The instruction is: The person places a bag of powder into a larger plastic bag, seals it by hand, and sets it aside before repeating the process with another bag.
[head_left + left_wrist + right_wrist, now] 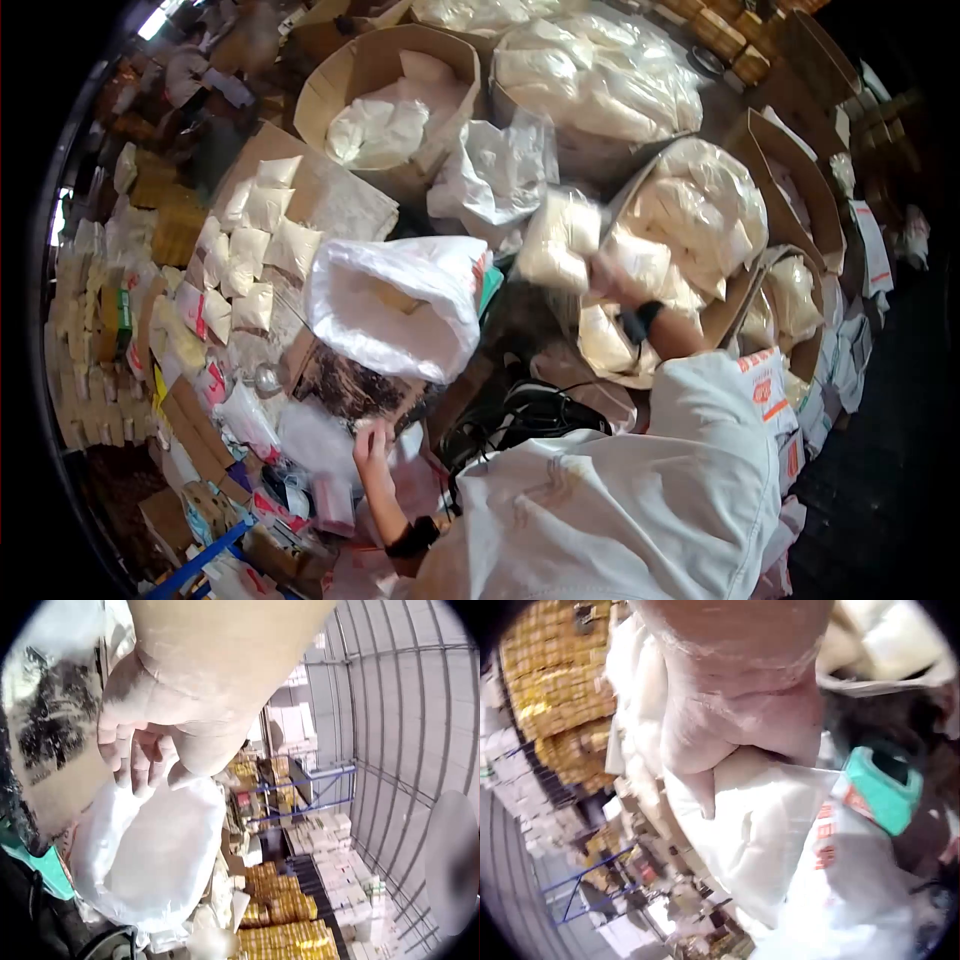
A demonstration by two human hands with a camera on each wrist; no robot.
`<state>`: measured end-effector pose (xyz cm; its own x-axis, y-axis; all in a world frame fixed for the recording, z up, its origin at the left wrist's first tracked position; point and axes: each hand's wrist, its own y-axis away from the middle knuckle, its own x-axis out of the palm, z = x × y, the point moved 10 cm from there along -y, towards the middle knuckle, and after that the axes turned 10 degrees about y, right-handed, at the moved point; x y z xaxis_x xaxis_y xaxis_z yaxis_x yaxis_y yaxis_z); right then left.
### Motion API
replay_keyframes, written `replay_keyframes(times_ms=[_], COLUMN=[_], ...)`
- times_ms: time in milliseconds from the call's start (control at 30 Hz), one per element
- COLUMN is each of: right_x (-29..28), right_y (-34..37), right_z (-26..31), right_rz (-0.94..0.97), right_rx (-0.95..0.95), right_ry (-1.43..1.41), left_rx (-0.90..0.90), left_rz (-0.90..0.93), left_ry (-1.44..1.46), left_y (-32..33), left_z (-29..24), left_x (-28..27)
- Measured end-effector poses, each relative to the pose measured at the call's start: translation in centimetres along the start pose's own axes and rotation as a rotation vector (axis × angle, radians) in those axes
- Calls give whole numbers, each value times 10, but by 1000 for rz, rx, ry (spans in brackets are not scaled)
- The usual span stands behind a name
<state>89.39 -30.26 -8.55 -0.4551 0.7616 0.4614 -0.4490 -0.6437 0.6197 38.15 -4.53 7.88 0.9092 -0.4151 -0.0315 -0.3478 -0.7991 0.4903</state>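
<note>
My right hand (pixel 615 278) grips a clear plastic bag of pale powder (pixel 560 240), blurred in the head view. In the right wrist view, the thumb lies along the powder bag (pixel 754 825), and the other fingers are hidden behind it. A white sack (pixel 395 310) with a wide-open mouth stands to the left of this bag; its red print (pixel 825 844) shows in the right wrist view. My left hand (pixel 375 442) hangs with loosely bent fingers and holds nothing. It is near the dark-stained board (pixel 350 385), below the sack.
Cardboard drums hold more powder bags (pixel 690 200) at the right and back. Several filled small bags (pixel 245 250) lie on a cardboard sheet at the left. A crumpled clear liner (pixel 495 170) stands behind the sack. A teal plastic object (pixel 885 791) is beside the sack.
</note>
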Motion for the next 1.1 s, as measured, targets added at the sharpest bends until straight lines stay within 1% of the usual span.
replay_keyframes(times_ms=[33,67,100,167,200,233,267,300,333,367,400,467,533,567,600,633,733,767,800,833,867,900,933,967,1000,1033,1100], right_x=[15,91,80,119,132,133,136,150,156,183,182,199,206,217,232,242,262,263,260,259,266,269,264,270,277,280,288], right_y=[-30,-10,-84,-145,-162,-188,-198,-203,-217,-182,-228,-231,-217,-183,-131,-90,6,32,52,70,96,121,135,157,178,193,215], right_z=[59,158,213,314,361,376,376,370,363,347,327,288,248,233,225,218,200,193,189,182,175,168,160,150,140,129,101], right_rz=[4,188,206,575,176,51,-44,-5,34,39,79,76,201,207,208,238,362,409,433,465,569,533,539,528,569,570,575], right_rx=[-69,-267,-306,-361,-512,-460,-441,-487,-529,-539,-414,-340,-207,-172,-136,-118,-87,-71,-98,-110,-105,-132,-125,-133,-135,-162,-170], right_ry=[59,168,105,-103,0,65,73,190,312,324,292,290,270,238,206,175,81,53,45,40,-15,-21,-66,-94,-83,-49,-9], left_rx=[-12,-11,-10,-50,-70,-85,-103,-127,-141,-156,-167,-141,-127,-127,-128,-86,-144,-192,-156,-132,-35,-79,-67,-84,-73,-83,-52], left_rz=[-68,-105,-146,-211,-239,-278,-318,-360,-358,-358,-358,-320,-299,-296,-289,-300,-272,-283,-259,-235,-139,-152,-58,-113,-94,-103,-23], left_ry=[75,105,137,168,182,170,156,144,156,170,187,172,136,111,86,137,205,221,282,280,300,316,312,255,237,191,213], left_y=[9,16,24,36,40,43,48,54,56,59,60,58,59,60,61,63,34,36,29,27,25,30,14,10,2,0,-13], left_z=[4,11,20,36,43,48,54,61,64,67,71,72,67,58,50,41,99,87,91,80,63,35,60,62,72,75,100], left_x=[-14,-29,-43,-59,-65,-72,-75,-80,-79,-77,-76,-74,-76,-74,-70,-66,-99,-90,-90,-80,-68,-50,-62,-69,-76,-85,-104])
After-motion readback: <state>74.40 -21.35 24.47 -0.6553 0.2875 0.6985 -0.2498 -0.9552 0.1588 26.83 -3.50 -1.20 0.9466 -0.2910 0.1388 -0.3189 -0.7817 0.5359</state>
